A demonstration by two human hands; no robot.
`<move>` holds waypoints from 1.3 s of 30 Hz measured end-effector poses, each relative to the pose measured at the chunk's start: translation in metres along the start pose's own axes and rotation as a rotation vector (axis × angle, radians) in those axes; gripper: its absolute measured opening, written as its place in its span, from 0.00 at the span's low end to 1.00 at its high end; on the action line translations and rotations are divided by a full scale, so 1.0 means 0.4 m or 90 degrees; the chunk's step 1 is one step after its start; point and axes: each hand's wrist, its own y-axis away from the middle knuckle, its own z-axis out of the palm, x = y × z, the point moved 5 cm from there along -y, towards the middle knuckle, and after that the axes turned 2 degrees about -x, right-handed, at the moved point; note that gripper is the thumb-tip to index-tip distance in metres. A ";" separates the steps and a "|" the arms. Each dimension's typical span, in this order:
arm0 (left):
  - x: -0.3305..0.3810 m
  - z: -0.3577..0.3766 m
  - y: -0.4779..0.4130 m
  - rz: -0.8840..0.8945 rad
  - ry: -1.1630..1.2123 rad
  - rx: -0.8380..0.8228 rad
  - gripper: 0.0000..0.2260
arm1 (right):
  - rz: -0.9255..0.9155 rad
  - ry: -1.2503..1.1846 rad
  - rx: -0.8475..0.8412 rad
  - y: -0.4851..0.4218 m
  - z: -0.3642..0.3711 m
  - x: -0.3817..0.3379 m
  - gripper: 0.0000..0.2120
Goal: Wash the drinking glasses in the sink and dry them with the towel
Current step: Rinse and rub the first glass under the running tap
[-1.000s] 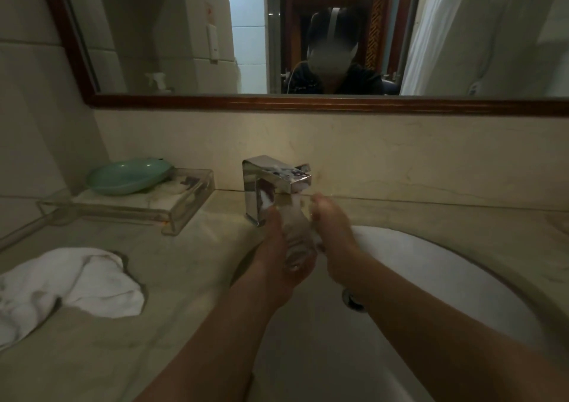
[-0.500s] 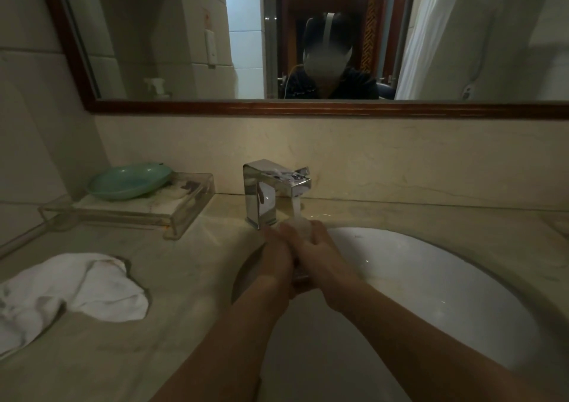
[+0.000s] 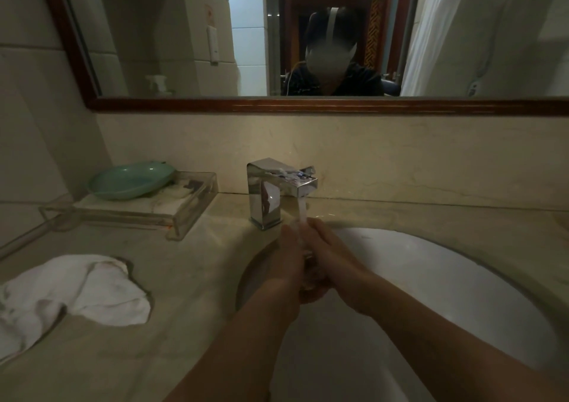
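Over the white sink (image 3: 446,284), a clear drinking glass (image 3: 308,269) is clasped between both hands and mostly hidden by them. My left hand (image 3: 289,263) wraps its left side and my right hand (image 3: 335,260) presses against its right side. Water runs from the square chrome tap (image 3: 271,192) straight down onto the glass and my fingers. A crumpled white towel (image 3: 70,294) lies on the counter to the left, well apart from the hands.
A clear tray (image 3: 172,214) at the back left carries a green soap dish (image 3: 129,180). A beige stone counter (image 3: 191,278) surrounds the basin. A wood-framed mirror (image 3: 308,104) hangs above the backsplash and reflects a person.
The hands have lowered the glass from near the spout down into the basin and closed around it. The view has tilted slightly; the towel has not moved.
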 end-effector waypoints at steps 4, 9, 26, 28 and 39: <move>0.007 -0.008 -0.008 -0.003 -0.040 0.022 0.26 | 0.006 0.030 0.009 0.001 -0.002 0.001 0.18; -0.005 0.017 -0.004 0.005 -0.021 0.014 0.32 | -0.008 0.041 0.052 -0.007 -0.001 -0.016 0.16; -0.005 0.006 0.009 -0.028 -0.010 0.062 0.39 | -0.010 0.020 0.094 0.002 0.000 -0.028 0.13; -0.003 0.001 -0.010 0.011 -0.044 0.073 0.37 | 0.030 -0.006 0.080 -0.003 0.000 -0.017 0.14; 0.014 0.007 0.007 0.043 -0.049 0.018 0.31 | 0.023 -0.014 0.042 0.005 0.004 -0.012 0.14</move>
